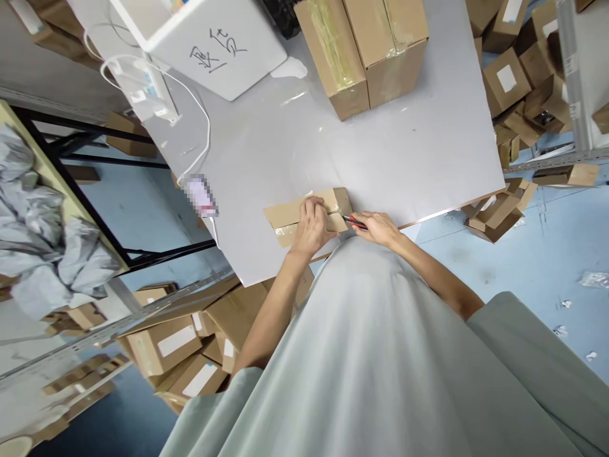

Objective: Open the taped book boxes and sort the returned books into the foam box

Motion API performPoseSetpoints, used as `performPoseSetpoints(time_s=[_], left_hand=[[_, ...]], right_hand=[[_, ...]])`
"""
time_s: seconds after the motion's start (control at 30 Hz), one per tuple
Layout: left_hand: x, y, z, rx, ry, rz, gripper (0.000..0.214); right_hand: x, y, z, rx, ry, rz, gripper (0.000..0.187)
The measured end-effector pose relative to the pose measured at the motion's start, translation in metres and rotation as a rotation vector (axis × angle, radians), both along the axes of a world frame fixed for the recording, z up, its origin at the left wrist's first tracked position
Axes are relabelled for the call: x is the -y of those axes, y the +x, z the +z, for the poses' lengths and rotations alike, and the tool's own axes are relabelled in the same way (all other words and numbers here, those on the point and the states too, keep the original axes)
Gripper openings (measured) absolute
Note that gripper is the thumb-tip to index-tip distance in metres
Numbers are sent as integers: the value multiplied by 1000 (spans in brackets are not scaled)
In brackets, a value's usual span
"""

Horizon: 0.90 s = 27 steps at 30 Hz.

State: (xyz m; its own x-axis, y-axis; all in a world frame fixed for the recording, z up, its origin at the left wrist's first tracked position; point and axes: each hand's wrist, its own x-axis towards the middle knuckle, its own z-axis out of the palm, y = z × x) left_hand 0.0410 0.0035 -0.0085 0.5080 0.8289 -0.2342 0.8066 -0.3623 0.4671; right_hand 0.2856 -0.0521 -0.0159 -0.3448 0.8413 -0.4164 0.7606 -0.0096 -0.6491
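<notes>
A small flat cardboard box (pixel 290 216) sealed with clear tape lies at the near edge of the white table (pixel 409 158). My left hand (pixel 311 225) rests on top of the box, fingers curled over it, holding it down. My right hand (pixel 378 227) is closed around a red and black cutter (pixel 354 221), whose tip points at the taped right end of the box.
Two larger taped cartons (pixel 366 51) stand at the table's far side. A white foam box (pixel 214 38) with black writing and white cables (pixel 200 108) sit at the far left. Many cardboard boxes lie on the blue floor (pixel 547 254) and shelves around.
</notes>
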Motion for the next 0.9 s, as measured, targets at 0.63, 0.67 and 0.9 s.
performPoseSetpoints(time_s=[0.63,0.67,0.9], left_hand=[[0,-88,1,216,39,445,58],[0,-105,-1,201,-4,568,60],[17,-129,-19,340,-248,797,44]], right_hand=[[3,-36,3,-151,-149,-520,39],[4,-37,4,-151,-163,-522,38],[-7,-36,5,-67,-100,-585,39]])
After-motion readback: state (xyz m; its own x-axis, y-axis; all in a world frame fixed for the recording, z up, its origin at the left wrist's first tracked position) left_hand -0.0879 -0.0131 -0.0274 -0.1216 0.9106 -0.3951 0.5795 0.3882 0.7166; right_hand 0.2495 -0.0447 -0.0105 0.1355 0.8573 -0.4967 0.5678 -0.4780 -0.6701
